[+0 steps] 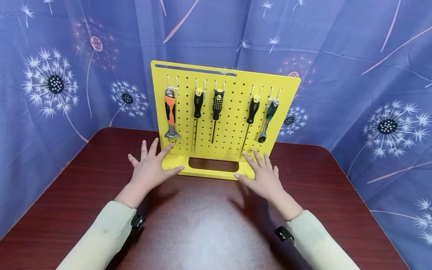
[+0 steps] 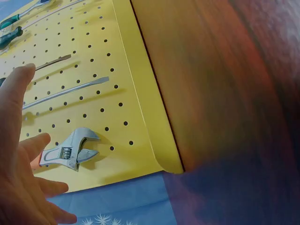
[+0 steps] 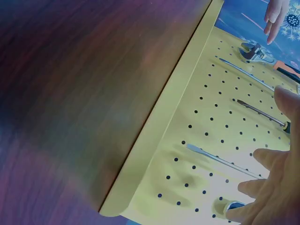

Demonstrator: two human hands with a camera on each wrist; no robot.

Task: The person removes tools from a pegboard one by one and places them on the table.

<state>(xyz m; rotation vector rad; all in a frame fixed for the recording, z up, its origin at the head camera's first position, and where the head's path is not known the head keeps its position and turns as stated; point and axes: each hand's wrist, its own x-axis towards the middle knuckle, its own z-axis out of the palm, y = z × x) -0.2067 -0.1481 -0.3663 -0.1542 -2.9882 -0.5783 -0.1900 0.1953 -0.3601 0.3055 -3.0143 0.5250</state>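
A yellow pegboard (image 1: 293, 85) stands upright on the table with tools hanging from its hooks. My left hand (image 1: 150, 168), fingers spread, is in front of its lower left corner, nearest the orange-handled adjustable wrench (image 1: 171, 112). With fingers also spread, my right hand (image 1: 266, 179) is before the lower right corner. Near it hang a black-handled screwdriver (image 1: 253, 110) and a green-and-black ratchet wrench (image 1: 269, 117). Two more screwdrivers, one long (image 1: 198, 103) and one with a dotted handle (image 1: 218, 105), hang between. Neither hand holds anything; I cannot tell whether the fingertips touch the board.
The pegboard's base (image 1: 209, 173) has a long cutout and sits on a dark red-brown wooden table (image 1: 202, 225). Behind and at both sides hangs a blue curtain (image 1: 209, 30) with dandelion prints. A black strap (image 1: 284, 233) is at the right wrist.
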